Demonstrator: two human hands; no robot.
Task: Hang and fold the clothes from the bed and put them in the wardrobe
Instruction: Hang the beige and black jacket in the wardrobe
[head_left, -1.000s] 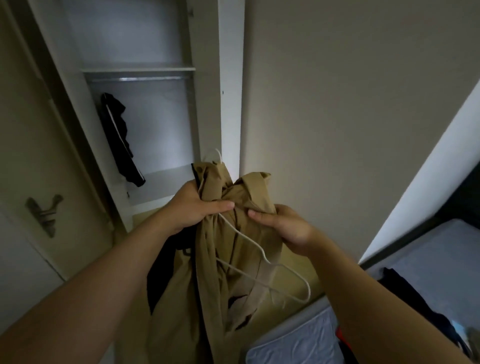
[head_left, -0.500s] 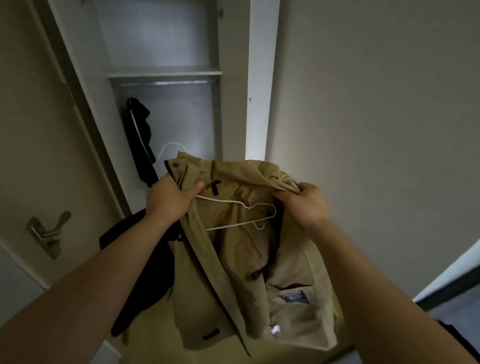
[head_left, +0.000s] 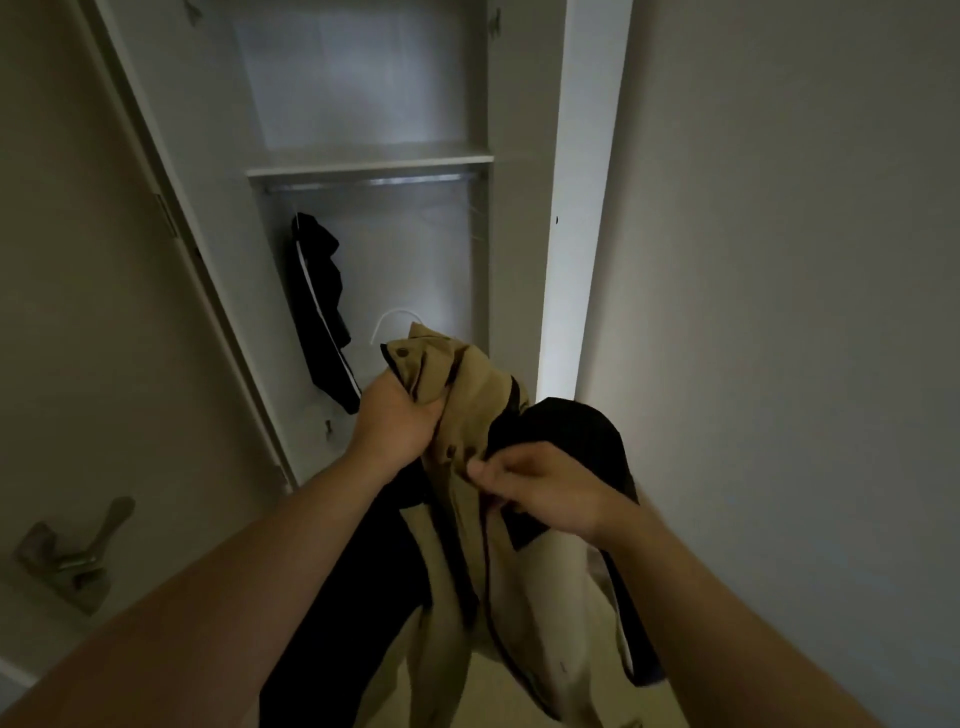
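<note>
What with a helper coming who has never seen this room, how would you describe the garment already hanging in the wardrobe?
Look into the open white wardrobe, to the metal rail below its shelf. At the rail's left end hangs a black garment with a white line down its edge. It alone hangs there; the tan jacket is held by the left hand and right hand.
</note>
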